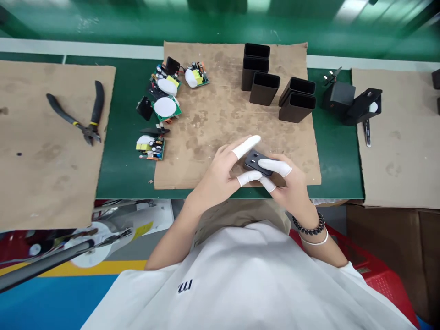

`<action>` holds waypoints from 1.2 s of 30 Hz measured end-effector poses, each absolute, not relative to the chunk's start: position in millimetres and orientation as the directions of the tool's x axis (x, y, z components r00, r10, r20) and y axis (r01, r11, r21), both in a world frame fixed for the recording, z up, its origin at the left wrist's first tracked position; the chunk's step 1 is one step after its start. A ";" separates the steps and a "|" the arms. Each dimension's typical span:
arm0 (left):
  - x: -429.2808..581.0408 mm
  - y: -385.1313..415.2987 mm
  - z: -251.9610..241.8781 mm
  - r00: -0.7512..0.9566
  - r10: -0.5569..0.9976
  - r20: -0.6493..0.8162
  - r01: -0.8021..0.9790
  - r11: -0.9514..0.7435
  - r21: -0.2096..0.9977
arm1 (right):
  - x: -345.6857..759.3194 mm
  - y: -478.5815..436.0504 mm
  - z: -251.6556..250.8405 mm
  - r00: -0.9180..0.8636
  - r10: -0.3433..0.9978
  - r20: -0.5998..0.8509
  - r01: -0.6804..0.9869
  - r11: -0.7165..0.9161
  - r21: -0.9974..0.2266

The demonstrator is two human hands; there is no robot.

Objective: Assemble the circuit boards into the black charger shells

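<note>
Both my hands meet over the near edge of a brown cardboard mat [220,119]. Together they grip a small dark charger part with two holes [255,161]. My left hand [225,172] wears white finger cots and pinches it from the left. My right hand [287,183], also with finger cots and with bead bracelets at the wrist, closes on it from the right. Several black rectangular housings [264,87] stand open-topped at the mat's far right. Green circuit boards [165,107] with white parts lie in a cluster at the mat's far left.
Black pliers [87,123] lie on another cardboard sheet at the left. A black fixture with plug pins [354,103] sits at the right, beside a third cardboard sheet [395,137]. The green table's edge runs just below my hands. A red crate [371,270] stands at lower right.
</note>
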State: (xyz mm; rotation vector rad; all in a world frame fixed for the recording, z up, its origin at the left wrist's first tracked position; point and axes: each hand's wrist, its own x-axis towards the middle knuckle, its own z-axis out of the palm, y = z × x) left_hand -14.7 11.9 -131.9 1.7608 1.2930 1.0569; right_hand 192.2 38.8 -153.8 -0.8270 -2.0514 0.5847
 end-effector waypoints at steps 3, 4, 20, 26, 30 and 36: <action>-10.6 22.9 -128.2 0.202 0.959 0.200 0.343 -0.261 0.902 | 194.5 38.6 -154.7 -0.409 0.808 0.424 0.274 0.552 -0.788; -8.9 24.6 -127.9 0.182 0.963 0.200 0.320 -0.250 0.914 | 194.7 38.2 -154.8 -0.402 0.827 0.393 0.258 0.513 -0.818; 8.3 11.7 -139.9 0.008 0.965 0.262 0.354 -0.248 0.902 | 194.9 37.9 -154.2 -0.419 0.786 0.454 0.246 0.580 -0.777; -0.1 13.8 -142.3 0.065 0.962 0.264 0.397 -0.267 0.878 | 198.1 46.8 -150.7 -0.518 0.690 0.505 0.303 0.700 -0.646; -16.8 5.6 -146.0 0.053 0.970 0.237 0.266 -0.242 0.933 | 203.9 47.5 -138.8 -0.504 0.621 0.601 0.310 0.779 -0.545; -38.7 -15.0 -148.2 -0.265 0.911 0.316 0.354 -0.212 0.911 | 207.8 36.0 -136.7 -0.393 0.638 0.662 0.560 0.737 -0.378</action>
